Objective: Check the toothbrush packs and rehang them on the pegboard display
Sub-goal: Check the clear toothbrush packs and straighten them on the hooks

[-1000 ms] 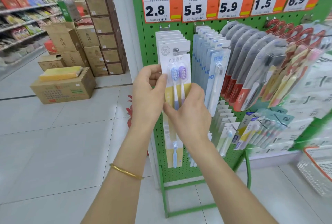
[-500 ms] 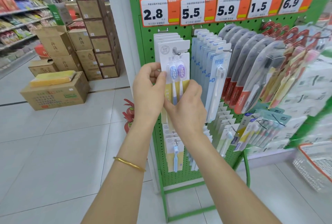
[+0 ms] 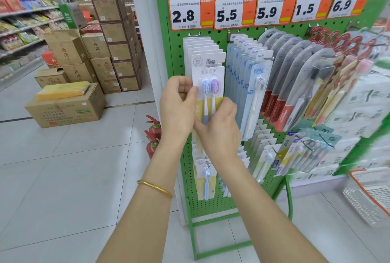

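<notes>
Left hand (image 3: pixel 177 106) and right hand (image 3: pixel 218 129) both pinch twin toothbrush pack (image 3: pixel 211 77); top just below peg (image 3: pixel 212 61). Rehanging seemingly unfinished.

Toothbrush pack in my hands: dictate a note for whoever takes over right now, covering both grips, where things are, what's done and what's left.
Left grip pinches the left edge of the two-brush pack; right grip holds its lower part.
The pack is held against the row of matching packs on the peg under the 2.8 price tag, at the left of the pegboard.
Done: pack raised to its row.
Left: it looks not yet hung; slide its hole onto the peg, then check the other rows.
</notes>
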Demonstrator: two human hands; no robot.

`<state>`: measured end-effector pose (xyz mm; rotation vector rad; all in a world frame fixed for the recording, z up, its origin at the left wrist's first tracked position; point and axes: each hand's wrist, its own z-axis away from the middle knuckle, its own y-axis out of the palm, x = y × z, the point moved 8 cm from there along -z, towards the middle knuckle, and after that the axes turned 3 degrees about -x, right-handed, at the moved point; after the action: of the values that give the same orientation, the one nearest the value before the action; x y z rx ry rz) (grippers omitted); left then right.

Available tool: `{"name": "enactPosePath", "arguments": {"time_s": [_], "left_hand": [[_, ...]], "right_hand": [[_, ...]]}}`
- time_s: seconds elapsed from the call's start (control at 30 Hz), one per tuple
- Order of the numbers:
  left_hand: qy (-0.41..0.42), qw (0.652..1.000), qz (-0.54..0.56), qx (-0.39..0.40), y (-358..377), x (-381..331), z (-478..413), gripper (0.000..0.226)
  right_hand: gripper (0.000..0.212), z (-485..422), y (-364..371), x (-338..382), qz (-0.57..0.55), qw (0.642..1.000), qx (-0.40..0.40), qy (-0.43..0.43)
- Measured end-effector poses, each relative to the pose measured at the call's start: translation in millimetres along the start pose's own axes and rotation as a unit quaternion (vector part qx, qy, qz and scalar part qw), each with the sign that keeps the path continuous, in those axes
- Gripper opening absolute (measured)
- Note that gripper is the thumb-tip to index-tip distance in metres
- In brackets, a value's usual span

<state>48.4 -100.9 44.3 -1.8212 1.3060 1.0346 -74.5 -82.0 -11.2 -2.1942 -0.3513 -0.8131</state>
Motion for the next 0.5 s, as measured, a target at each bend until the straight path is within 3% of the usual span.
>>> {"name": "enactPosePath", "arguments": {"time_s": [0.33, 0.5], "left_hand": [[0.011, 1.000, -0.023, -0.015, -2.5, -3.8, 7.2, 0.014], [0.058, 0.994, -0.045, -0.076, -8.7, -15.3, 22.7, 0.023]], "right_hand": [[0.084, 6.5, -15.4, -3.6, -0.010, 1.000, 0.003, -0.021], [0.062, 7.2, -50.9, -22.7, -0.016, 0.998, -0.048, -0.027]]}}
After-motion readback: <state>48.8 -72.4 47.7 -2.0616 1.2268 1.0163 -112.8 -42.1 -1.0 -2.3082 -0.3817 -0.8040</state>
